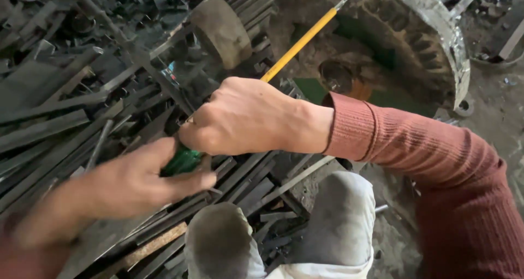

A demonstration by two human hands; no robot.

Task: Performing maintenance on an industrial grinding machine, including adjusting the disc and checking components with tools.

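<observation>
Right hand (240,118) closes in a fist around a yellow rod (303,39), whose long axis runs up and away to the right. Left hand (136,181), blurred, pinches a green object (183,162) just below it, above a heap of dark metal strips (49,126).

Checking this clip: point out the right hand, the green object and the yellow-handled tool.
right hand (245,118), head view, back of the hand.
green object (183,162), head view, visible part between both hands.
yellow-handled tool (300,43), head view, middle of the yellow shaft.
</observation>
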